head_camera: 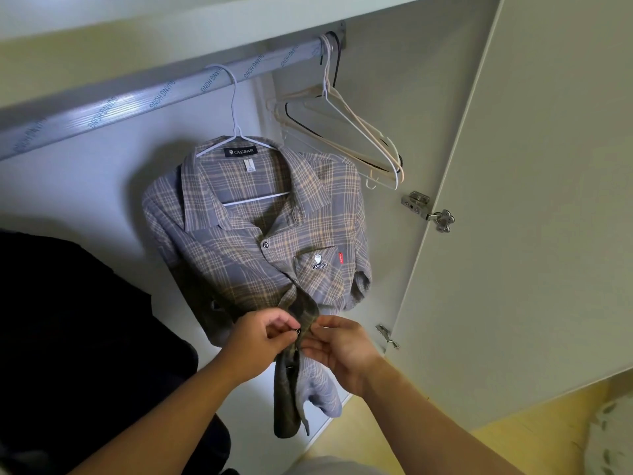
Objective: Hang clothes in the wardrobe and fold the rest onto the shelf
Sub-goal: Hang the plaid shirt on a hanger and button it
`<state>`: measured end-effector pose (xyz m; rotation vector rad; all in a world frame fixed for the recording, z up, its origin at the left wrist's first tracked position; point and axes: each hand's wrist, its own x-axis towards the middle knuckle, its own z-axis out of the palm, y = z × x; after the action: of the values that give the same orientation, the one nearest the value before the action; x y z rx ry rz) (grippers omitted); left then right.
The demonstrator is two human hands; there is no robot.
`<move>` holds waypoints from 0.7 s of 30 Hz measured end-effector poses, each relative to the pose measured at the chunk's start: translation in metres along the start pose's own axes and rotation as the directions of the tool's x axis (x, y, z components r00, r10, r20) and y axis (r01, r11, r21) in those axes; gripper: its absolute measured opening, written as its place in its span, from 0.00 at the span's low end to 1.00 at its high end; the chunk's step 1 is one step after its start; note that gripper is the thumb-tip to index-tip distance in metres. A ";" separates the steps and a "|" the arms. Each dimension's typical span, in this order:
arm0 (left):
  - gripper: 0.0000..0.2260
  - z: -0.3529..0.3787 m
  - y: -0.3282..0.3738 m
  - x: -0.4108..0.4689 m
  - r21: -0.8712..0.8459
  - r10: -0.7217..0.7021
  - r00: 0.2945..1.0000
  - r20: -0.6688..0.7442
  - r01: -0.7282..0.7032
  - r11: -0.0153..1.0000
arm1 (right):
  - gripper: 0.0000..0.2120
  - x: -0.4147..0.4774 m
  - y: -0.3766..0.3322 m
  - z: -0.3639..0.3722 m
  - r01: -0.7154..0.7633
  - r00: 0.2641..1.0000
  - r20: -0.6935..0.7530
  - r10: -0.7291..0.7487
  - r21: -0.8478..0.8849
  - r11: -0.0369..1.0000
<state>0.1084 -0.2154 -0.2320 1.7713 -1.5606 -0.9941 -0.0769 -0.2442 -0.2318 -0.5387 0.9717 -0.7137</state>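
A grey and tan plaid shirt (260, 234) hangs on a white hanger (236, 125) from the wardrobe rail (137, 101). Its upper buttons are closed. My left hand (263, 341) pinches the front placket at a button, low on the shirt. My right hand (342, 347) pinches the opposite edge of the placket right beside it. The shirt's lower part hangs loose beneath both hands.
Several bare hangers (356, 132) hang bunched at the rail's right end. The wardrobe door (513, 200) stands open on the right. Dark clothing (75, 337) fills the lower left. A shelf board (171, 15) runs above the rail.
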 end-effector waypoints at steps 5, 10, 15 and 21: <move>0.08 0.005 0.000 -0.001 -0.078 -0.074 0.996 -0.044 0.070 0.994 | 0.08 0.000 -0.001 0.002 0.003 1.000 0.016 -0.003 0.013 1.000; 0.03 0.007 0.005 -0.007 -0.285 -0.197 0.980 -0.036 0.179 0.942 | 0.09 0.001 -0.005 0.006 0.061 0.998 0.014 -0.060 -0.113 0.992; 0.05 0.009 0.012 -0.011 -0.506 -0.311 0.950 0.001 0.269 0.819 | 0.09 0.004 -0.001 0.007 0.168 0.985 0.025 -0.169 -0.328 0.929; 0.08 0.009 0.020 -0.011 -0.581 -0.351 0.932 0.092 0.337 0.741 | 0.09 0.006 0.003 0.008 0.234 0.953 0.017 -0.303 -0.677 0.698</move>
<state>0.0892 -0.2075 -0.2192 1.6157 -0.7658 -1.4412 -0.0665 -0.2459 -0.2332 -1.3267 1.2600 -0.6342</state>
